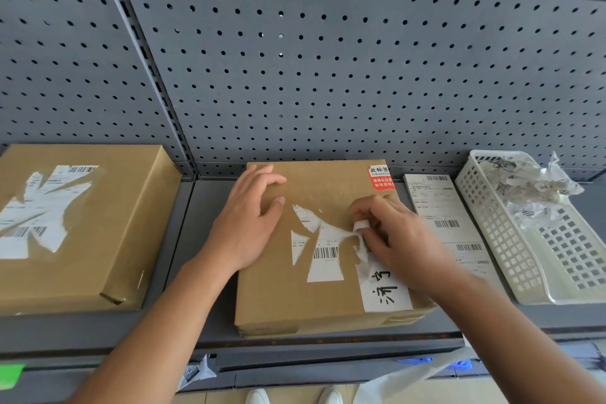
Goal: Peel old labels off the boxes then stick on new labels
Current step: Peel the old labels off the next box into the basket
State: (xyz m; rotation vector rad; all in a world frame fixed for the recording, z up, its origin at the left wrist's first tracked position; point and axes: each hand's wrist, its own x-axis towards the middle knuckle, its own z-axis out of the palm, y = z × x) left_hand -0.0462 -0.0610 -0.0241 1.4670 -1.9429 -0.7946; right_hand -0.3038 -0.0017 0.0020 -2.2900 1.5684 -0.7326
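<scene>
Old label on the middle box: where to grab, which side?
Pinch the curled strip lifted at the right edge of the old label, where the right hand pinches it, coming from the right. The other scraps lie flat with no free edge. The left hand presses on the box, likely steadying it.

The middle box (282,298) is brown cardboard, matt and faintly fibrous, with paler scuffed patches around the old label (326,259). That label is thin white paper with ragged, fuzzy torn edges. The red sticker (381,178) at the box's corner looks slightly glossier. The left box (108,239) is the same matt cardboard, and its label remnants (42,207) are smooth white paper. The sheet of new labels (439,207) is smooth white paper. The basket (501,239) is white moulded plastic with a soft sheen, and the scraps (531,187) in it look crumpled, shiny and partly translucent. The shelf (196,239) and the pegboard (328,59) are grey painted metal, matt.
</scene>
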